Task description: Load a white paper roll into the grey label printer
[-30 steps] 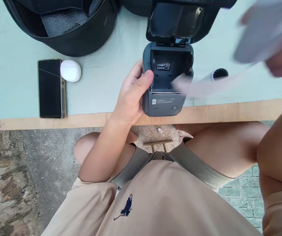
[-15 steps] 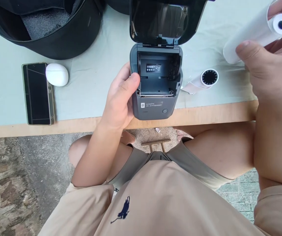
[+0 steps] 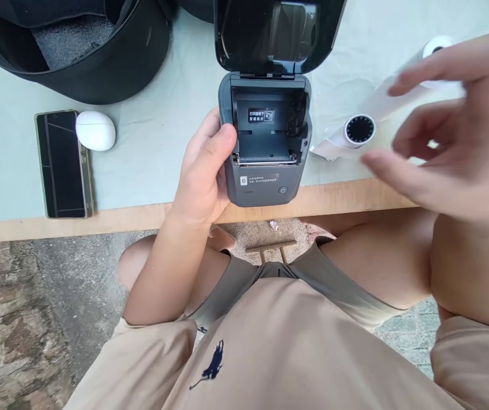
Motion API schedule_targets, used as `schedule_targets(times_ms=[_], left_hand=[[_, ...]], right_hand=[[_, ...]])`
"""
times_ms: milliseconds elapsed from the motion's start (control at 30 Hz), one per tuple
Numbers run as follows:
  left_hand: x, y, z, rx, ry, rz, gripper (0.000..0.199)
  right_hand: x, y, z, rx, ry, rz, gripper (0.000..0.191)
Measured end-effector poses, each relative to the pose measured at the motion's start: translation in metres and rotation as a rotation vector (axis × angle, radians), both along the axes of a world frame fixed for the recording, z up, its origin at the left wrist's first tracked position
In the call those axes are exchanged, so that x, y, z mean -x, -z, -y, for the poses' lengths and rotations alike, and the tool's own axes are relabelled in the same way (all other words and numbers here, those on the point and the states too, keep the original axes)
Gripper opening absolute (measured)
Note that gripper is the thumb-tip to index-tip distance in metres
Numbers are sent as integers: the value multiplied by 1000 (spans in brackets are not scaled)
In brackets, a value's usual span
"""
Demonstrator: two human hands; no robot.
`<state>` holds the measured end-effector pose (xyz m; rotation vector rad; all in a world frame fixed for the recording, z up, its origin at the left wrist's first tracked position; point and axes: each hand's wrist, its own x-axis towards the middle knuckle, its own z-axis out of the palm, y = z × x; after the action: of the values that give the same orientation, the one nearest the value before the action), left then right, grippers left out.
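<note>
Left hand (image 3: 204, 171) clamped on dark-grey rounded plastic printer (image 3: 265, 142), glossy black lid (image 3: 265, 37) raised, over the pale-green cloth-covered table's (image 3: 154, 159) near edge; right hand (image 3: 475, 142) blurred, fingers apart, right of small white black-cored paper roll (image 3: 341, 136); longer white roll (image 3: 415, 67) farther off.

Right fingers (image 3: 440, 66) blurred | long white roll (image 3: 415, 68) partly covered by them | lid (image 3: 270, 37), black case (image 3: 111, 74) cropped by top edge | left fingers (image 3: 210, 122) partly hidden behind printer (image 3: 265, 196) | fine front lettering (image 3: 262, 179) unresolved
</note>
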<state>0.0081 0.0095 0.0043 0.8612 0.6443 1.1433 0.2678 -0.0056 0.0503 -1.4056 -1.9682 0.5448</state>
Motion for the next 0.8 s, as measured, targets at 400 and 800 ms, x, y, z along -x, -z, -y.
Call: schedule_targets(times_ms=[400,800], left_hand=[[-3,-5,4,41,-14,60,18],[-1,-7,3,77,27,22,21]], right_hand=[[26,0,-8,162,-128,-584,48],[54,-13,-4,418,-26,-744,37]])
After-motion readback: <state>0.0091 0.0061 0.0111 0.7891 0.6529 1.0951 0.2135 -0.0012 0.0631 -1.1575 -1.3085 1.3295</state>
